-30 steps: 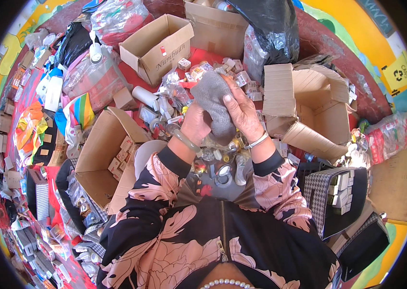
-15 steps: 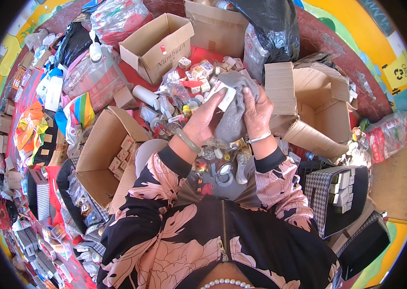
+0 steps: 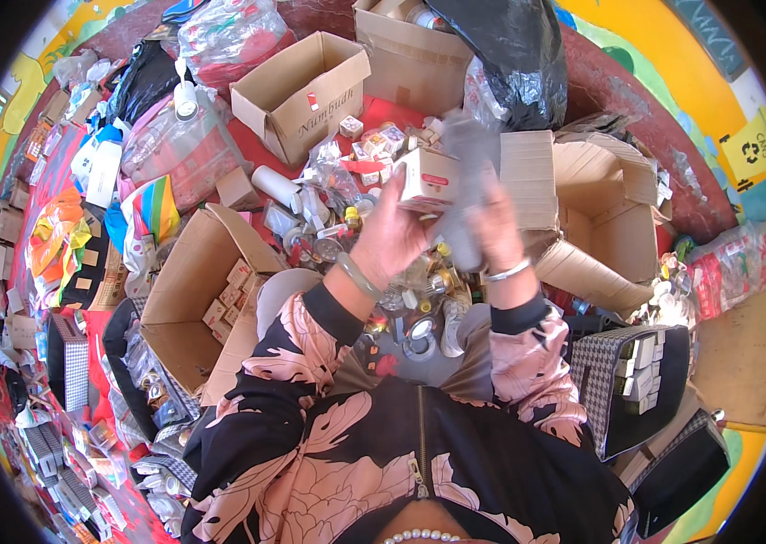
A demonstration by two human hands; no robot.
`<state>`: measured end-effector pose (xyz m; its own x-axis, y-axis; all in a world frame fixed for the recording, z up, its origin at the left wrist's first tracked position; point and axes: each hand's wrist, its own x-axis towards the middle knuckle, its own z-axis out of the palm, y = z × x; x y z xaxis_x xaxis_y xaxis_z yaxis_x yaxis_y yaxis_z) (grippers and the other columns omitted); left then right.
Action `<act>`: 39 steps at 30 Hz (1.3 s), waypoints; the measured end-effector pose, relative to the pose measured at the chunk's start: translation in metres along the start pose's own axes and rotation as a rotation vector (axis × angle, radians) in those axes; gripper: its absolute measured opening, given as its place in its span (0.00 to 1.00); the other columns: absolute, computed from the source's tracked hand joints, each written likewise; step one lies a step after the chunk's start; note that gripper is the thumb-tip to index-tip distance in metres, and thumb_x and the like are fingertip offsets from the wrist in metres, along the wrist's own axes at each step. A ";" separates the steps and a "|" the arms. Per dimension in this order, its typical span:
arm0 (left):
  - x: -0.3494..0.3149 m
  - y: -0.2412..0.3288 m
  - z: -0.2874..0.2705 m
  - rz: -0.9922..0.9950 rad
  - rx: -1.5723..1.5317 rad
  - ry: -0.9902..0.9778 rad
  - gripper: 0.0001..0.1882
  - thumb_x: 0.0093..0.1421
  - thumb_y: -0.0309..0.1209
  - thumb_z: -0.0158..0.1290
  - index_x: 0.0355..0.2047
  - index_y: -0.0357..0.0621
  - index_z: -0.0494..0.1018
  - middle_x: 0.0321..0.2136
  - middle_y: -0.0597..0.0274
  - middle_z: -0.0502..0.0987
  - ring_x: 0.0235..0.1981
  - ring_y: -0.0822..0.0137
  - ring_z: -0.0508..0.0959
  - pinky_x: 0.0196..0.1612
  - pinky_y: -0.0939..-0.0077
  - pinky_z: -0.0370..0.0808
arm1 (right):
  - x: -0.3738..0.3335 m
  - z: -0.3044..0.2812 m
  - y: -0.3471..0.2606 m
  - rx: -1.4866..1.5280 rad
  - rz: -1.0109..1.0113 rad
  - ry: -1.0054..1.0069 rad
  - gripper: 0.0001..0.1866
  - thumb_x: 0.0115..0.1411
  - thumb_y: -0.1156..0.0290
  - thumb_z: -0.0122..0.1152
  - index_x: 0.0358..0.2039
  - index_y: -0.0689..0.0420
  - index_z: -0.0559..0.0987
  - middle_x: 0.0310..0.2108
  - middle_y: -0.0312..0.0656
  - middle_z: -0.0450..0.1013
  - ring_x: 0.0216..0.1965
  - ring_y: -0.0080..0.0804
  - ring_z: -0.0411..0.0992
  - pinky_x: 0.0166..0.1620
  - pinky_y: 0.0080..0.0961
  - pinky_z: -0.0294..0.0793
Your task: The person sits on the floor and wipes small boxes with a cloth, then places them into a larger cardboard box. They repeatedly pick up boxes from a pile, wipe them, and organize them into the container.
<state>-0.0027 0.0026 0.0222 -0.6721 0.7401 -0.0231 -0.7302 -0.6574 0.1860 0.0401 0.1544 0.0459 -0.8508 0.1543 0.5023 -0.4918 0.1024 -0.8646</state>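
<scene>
My left hand (image 3: pixel 389 238) is raised and grips a small white carton with a red stripe (image 3: pixel 427 178). Beside it my right hand (image 3: pixel 498 227) holds a grey cloth-like wrap (image 3: pixel 466 181) that hangs down between the two hands; it is blurred. Both hands hover over a heap of small jars, lids and little cartons (image 3: pixel 406 308) on my lap. A green bangle is on my left wrist and a silver one on my right.
An open cardboard box with small cartons inside (image 3: pixel 197 308) stands at my left. A second open box (image 3: pixel 297 86) sits farther back, an empty one (image 3: pixel 605 218) lies at my right, and a black plastic bag (image 3: pixel 510 54) lies behind. A checked case with packets (image 3: pixel 641 385) is at lower right.
My hands have risen from the lap heap. The left hand has drawn the small white carton out of the grey wrap, which the right hand keeps holding up.
</scene>
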 end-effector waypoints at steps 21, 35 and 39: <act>-0.004 -0.010 0.006 0.493 0.817 0.121 0.25 0.55 0.22 0.54 0.52 0.36 0.59 0.46 0.61 0.70 0.46 0.72 0.71 0.48 0.77 0.69 | 0.002 0.001 0.026 0.421 0.513 0.513 0.35 0.56 0.39 0.50 0.49 0.61 0.68 0.39 0.42 0.71 0.38 0.30 0.72 0.40 0.27 0.74; -0.202 0.159 0.020 0.892 1.162 0.388 0.22 0.54 0.23 0.53 0.50 0.38 0.65 0.43 0.62 0.73 0.44 0.72 0.73 0.48 0.76 0.70 | -0.001 0.016 0.044 0.363 0.805 0.380 0.25 0.64 0.51 0.45 0.50 0.60 0.69 0.44 0.44 0.72 0.43 0.40 0.72 0.43 0.39 0.75; -0.279 0.205 -0.049 0.758 1.531 0.837 0.28 0.48 0.33 0.60 0.48 0.36 0.67 0.34 0.60 0.76 0.34 0.73 0.76 0.37 0.78 0.73 | -0.012 0.047 0.024 0.292 0.899 0.365 0.25 0.63 0.52 0.48 0.51 0.60 0.68 0.47 0.44 0.69 0.45 0.40 0.71 0.45 0.39 0.74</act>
<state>0.0290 -0.3460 0.0186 -0.9749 -0.1606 0.1542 0.1100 0.2548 0.9607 0.0294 0.1090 0.0183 -0.8434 0.3520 -0.4060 0.2356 -0.4368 -0.8682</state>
